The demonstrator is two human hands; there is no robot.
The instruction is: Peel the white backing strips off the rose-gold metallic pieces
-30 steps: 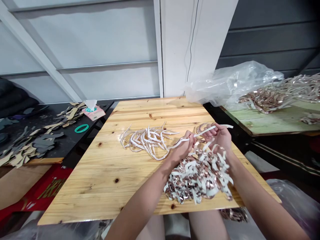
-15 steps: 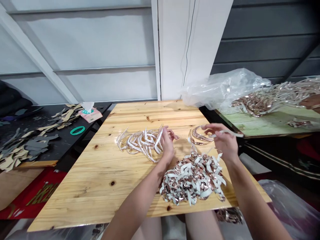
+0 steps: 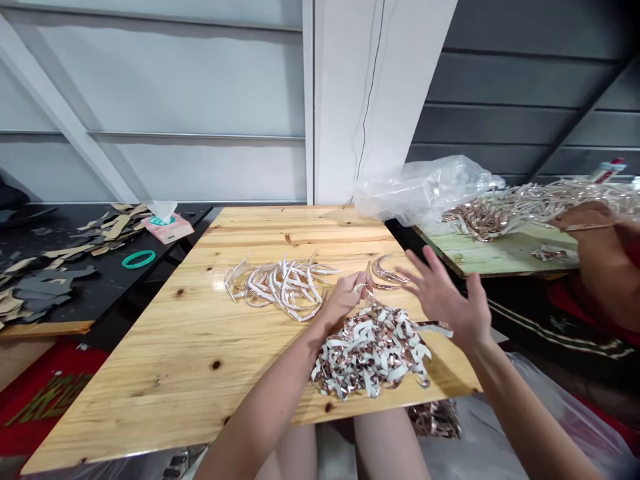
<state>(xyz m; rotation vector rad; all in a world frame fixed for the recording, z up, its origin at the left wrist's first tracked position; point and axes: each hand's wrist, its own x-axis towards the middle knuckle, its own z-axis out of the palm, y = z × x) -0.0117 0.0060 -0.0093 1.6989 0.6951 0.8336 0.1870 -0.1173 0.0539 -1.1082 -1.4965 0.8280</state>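
I have the left hand (image 3: 343,297) at the far edge of a heap of short strips (image 3: 373,353), its fingers curled and pinching what looks like a thin strip (image 3: 360,287); the rest of its grip I can't make out. The white and rose-gold heap lies on the wooden table (image 3: 180,373), just on the near side of those fingers. To their left I see a loose tangle of longer strips (image 3: 285,287). My right hand (image 3: 453,307) is spread wide, thumb apart, and a curved bundle (image 3: 386,273) sits just left of its fingertips. A single strip (image 3: 433,326) reaches from the heap towards that palm; I can't tell whether they touch. Well beyond the right fingers, a clear plastic bag (image 3: 430,190) slumps beside a green table (image 3: 493,250).
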